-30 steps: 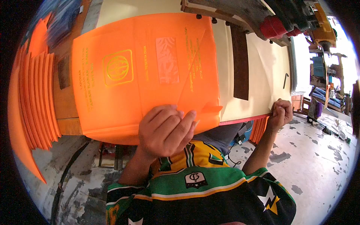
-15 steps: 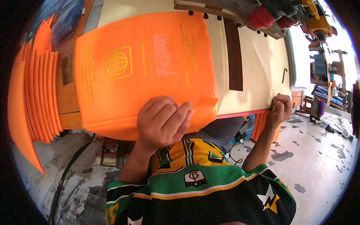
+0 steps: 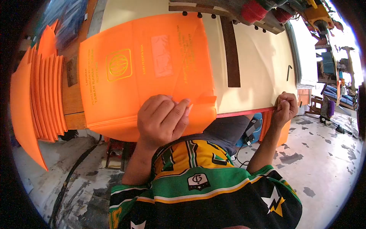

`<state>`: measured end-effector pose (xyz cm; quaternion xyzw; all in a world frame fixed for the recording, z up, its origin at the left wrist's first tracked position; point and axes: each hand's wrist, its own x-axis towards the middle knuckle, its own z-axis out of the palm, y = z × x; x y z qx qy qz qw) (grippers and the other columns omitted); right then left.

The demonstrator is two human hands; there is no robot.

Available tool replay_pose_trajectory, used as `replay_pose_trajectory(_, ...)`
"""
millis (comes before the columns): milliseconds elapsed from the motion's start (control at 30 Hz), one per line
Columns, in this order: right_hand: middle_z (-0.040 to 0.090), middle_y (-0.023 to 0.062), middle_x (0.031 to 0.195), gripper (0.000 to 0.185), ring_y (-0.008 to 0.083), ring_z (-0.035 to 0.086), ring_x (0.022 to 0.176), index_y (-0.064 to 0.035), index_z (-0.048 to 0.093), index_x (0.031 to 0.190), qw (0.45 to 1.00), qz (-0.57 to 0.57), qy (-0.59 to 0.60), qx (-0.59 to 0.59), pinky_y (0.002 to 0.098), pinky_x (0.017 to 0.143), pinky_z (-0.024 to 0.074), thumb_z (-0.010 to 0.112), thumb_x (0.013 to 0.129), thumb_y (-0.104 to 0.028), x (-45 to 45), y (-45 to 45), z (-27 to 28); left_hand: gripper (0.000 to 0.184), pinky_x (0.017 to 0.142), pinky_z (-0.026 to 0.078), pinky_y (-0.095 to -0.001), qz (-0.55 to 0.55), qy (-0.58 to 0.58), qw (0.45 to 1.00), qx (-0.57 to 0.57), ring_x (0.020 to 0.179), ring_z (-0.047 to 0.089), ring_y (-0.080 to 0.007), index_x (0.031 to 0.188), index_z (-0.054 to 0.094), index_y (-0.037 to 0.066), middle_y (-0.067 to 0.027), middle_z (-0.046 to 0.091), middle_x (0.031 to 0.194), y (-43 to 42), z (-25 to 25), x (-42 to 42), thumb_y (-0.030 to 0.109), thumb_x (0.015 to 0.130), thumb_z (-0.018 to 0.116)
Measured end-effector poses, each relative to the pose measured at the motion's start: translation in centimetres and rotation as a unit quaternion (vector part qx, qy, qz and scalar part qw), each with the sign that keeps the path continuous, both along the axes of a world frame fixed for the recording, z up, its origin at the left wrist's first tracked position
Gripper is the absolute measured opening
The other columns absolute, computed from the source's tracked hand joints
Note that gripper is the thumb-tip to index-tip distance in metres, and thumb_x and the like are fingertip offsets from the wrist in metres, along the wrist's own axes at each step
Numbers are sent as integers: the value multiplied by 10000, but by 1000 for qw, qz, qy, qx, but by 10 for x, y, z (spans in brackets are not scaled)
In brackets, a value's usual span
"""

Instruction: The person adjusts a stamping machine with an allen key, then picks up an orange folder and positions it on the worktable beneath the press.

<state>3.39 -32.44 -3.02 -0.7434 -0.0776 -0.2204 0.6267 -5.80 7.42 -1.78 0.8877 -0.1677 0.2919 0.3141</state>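
An orange cover (image 3: 148, 57) with gold print and a clear window lies over the left part of a cream board (image 3: 259, 68). My left hand (image 3: 162, 120) is closed at the cover's near edge, thumb and forefinger pinching its orange material. Beside these fingers, a small flap of the cover sticks up. At the board's near right corner my right hand (image 3: 286, 108) is closed, its fingers curled against the edge; what they hold, if anything, is hidden.
A stack of orange covers (image 3: 47, 95) stands at the left. Above the board is a machine's metal bar (image 3: 213, 7). A dark strip (image 3: 230, 53) and a hex key (image 3: 289, 72) lie on the board. More orange sheets (image 3: 283, 131) are below it.
The view has shifted a little, so the bar and dark strip appear further left. Both hands keep their closed poses at the same edges.
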Motion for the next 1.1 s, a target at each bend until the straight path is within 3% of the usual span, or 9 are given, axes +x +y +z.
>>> replay_pose_trajectory(267, 401, -35, 621, 131, 44, 307, 526, 33, 644, 903, 1000, 9, 0, -3, 236, 502, 215, 514, 917, 24, 0, -3, -3, 146, 658, 555, -395, 11, -9, 1000, 15, 726, 644, -269, 978, 797, 12, -65, 591, 756, -1, 0, 2, 100, 862, 793)
replay_pose_trajectory(467, 410, -32, 641, 125, 43, 310, 536, 39, 635, 899, 1000, 3, 5, -7, 234, 507, 217, 511, 914, 29, -1, -5, -3, 141, 661, 550, -397, 13, -8, 1000, 20, 731, 640, -270, 975, 799, 16, -62, 585, 756, -3, 1, 2, 100, 862, 797)
replay_pose_trajectory(533, 475, 11, 628, 150, 56, 370, 507, 58, 655, 892, 1000, 5, 0, 1, 238, 462, 276, 509, 869, 30, -1, -4, -2, 144, 659, 546, -397, 10, 5, 1000, 17, 736, 638, -272, 973, 800, 20, -61, 580, 756, -3, 1, 1, 103, 856, 807)
replay_pose_trajectory(733, 507, 29, 641, 135, 64, 396, 501, 54, 652, 893, 1000, -3, 4, 5, 242, 455, 308, 521, 874, 30, -1, -8, -5, 149, 642, 531, -396, 11, -1, 1000, 24, 733, 635, -273, 973, 800, 23, -62, 574, 758, -2, 0, 2, 105, 849, 815)
replay_pose_trajectory(1100, 507, 14, 653, 140, 56, 391, 522, 41, 663, 901, 1000, 10, 2, 2, 235, 478, 288, 528, 867, 50, -2, -7, -4, 111, 622, 514, -406, 10, 0, 1000, 26, 710, 630, -279, 953, 797, 17, -76, 586, 751, -2, -1, 2, 82, 863, 800)
